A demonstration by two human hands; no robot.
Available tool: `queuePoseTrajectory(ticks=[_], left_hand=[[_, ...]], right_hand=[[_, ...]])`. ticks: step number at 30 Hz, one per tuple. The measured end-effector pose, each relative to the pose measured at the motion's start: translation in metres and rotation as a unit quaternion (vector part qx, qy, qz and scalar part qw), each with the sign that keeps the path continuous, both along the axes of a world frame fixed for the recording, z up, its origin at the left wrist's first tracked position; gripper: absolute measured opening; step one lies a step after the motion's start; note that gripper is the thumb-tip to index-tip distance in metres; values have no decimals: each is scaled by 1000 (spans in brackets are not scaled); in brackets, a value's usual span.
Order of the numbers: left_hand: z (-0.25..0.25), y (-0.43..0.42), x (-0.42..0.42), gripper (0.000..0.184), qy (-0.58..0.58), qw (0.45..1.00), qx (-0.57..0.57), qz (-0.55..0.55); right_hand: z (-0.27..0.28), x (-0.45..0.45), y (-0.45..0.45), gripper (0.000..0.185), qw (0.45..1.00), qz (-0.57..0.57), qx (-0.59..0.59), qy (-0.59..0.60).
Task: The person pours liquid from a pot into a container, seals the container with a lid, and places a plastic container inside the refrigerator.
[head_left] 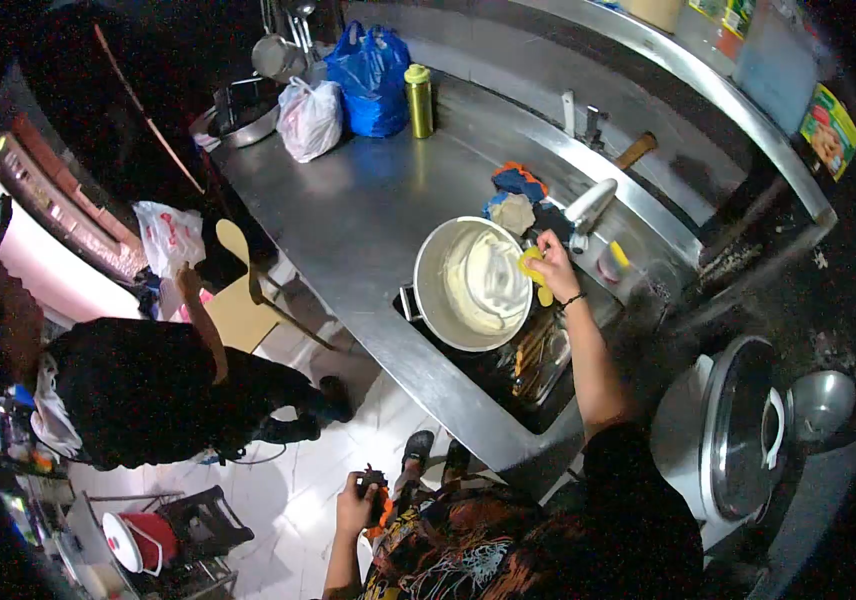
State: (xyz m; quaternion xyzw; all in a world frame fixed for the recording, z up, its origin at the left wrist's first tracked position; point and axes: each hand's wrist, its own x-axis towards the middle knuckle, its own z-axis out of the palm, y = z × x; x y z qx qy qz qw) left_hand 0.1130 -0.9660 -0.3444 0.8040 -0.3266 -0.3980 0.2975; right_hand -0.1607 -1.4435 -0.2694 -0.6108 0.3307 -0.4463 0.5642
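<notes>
I see the round silver metal pot (436, 255) over the dark sink (496, 374) in the grey steel bench (333, 215). A crumpled multicoloured cloth pile (516, 208) crowds its one o'clock, the white curved faucet (590, 202) two. From five o'clock, my right grip (554, 266) pinches a yellow sponge (531, 264) at its three o'clock rim; my left grip (354, 506), seven o'clock, clasps a dark indistinct object (374, 480).

We see glare on the floor (296, 508) left of our left grip (359, 502), while fisheye distortion bends the dim, grainy edges.
</notes>
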Motion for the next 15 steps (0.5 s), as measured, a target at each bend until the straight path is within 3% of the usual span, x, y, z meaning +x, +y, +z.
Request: queuePoseTrajectory(ticks=[4,7,8,11,12,13,15], left_hand=[[6,7,-18,27,-1,1000,0,25],[6,8,-26,27,-16,999,20,29],[5,7,-29,28,-20,999,32,24],[30,-7,-40,29,-43,998,43,-11],[23,-5,-38,28,-50,998,39,-25],[23,-5,-36,28,-52,997,41,-25],[23,-6,-36,28,-52,997,51,-27]], right_hand=[[-9,-5,-36,33,999,34,0,-5],[-3,-16,-57,30,995,33,31,90],[-24,-26,-77,30,972,-18,-85,217],[-44,-45,-79,29,957,-92,-109,252],[-55,-49,-79,28,928,-138,-114,326],[-67,-50,-76,28,929,-138,-112,323],[-86,-55,-67,28,959,-178,1,220]])
